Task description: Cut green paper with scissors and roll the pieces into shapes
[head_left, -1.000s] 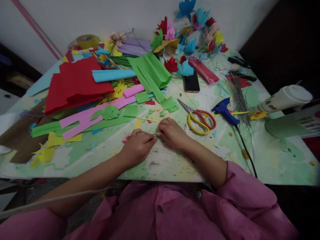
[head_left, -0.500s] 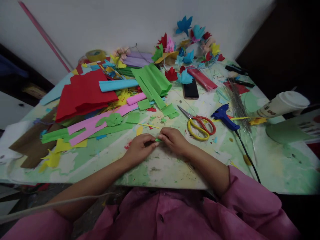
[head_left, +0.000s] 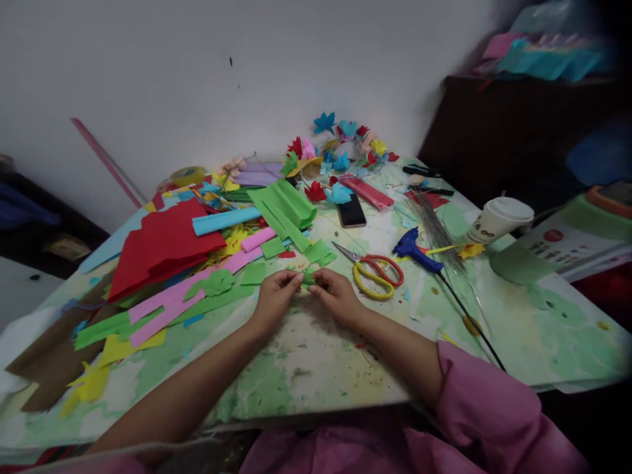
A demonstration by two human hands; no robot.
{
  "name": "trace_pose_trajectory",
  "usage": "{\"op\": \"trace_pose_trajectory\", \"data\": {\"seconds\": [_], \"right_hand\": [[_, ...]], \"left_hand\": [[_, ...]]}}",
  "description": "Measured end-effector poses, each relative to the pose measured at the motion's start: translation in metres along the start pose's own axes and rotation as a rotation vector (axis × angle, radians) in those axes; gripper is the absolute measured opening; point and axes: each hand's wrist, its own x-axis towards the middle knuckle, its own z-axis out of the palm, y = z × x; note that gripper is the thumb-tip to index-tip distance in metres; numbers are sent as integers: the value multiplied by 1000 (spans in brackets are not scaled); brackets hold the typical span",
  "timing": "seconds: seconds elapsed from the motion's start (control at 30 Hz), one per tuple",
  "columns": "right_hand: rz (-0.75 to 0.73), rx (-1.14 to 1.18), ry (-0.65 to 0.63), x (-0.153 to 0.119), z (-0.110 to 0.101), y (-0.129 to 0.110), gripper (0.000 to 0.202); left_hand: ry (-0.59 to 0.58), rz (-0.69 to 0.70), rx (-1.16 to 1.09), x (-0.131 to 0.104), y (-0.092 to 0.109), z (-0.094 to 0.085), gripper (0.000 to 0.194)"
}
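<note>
A small green paper piece (head_left: 308, 278) is pinched between my two hands above the table. My left hand (head_left: 276, 296) grips its left side with thumb and forefinger. On its right side, my right hand (head_left: 336, 296) is closed in a similar pinch. Small green paper squares (head_left: 318, 251) lie just beyond my fingers. To the right of my right hand are scissors (head_left: 376, 275) with red and yellow handles. A crumpled green paper piece (head_left: 218, 283) rests to the left of my left hand.
Red crepe paper (head_left: 165, 247) and other coloured sheets cover the left. Paper flowers (head_left: 340, 161) stand at the back near a phone (head_left: 352, 212). A blue glue gun (head_left: 417, 250), a white cup (head_left: 501, 220) and a green container (head_left: 538, 253) are on the right.
The view has tilted upward, so the table items sit lower at the back. My hands have moved slightly apart, and more of the green paper shows between them.
</note>
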Motion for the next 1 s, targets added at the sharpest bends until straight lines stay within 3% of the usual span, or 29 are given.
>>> {"op": "trace_pose_trajectory", "data": {"seconds": [0.13,0.27,0.33,0.47,0.57,0.77,0.87,1.0], "right_hand": [[-94,-80,211,2,-3,3,8],[-292,-202,324,3,-8,1,7],[-412,-334,309,2,-8,-1,12],[-584,-518,146,1,-1,-5,19],[-521,-427,0,0,4,-6,12],[-162,-160,49,-1,1,-3,23],[-97,-164,-53,0,2,-1,24],[-105,-193,-18,0,4,0,22]], "left_hand": [[19,0,-91,5,-3,7,22],[-14,-106,-269,2,-7,8,23],[-2,-169,-396,1,-7,8,24],[55,-186,-559,1,-7,7,25],[71,-113,-457,1,-10,5,24],[48,147,-37,-2,-14,1,15],[9,188,16,-4,-14,2,13],[-12,147,-55,-5,-15,4,19]]}}
